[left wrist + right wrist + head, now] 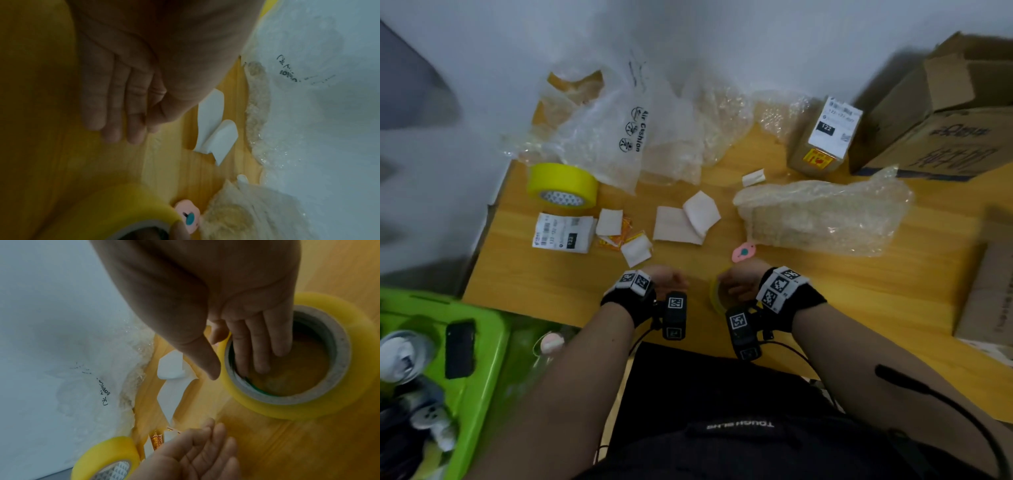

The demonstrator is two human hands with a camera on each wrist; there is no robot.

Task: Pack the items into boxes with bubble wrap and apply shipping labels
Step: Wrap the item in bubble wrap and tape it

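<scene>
At the table's front edge my right hand grips a yellowish clear tape roll. In the right wrist view its fingers reach into the roll's core and the thumb lies outside the wall. My left hand hovers beside it with straight fingers, holding nothing. A bubble-wrapped bundle lies further back on the right. A small taped box bearing a shipping label stands behind it. A loose shipping label lies at the left.
A second yellow tape roll sits at the back left by an air-cushion bag. White backing papers and a pink cutter lie mid-table. An open cardboard box stands back right, flat cardboard right, a green bin left.
</scene>
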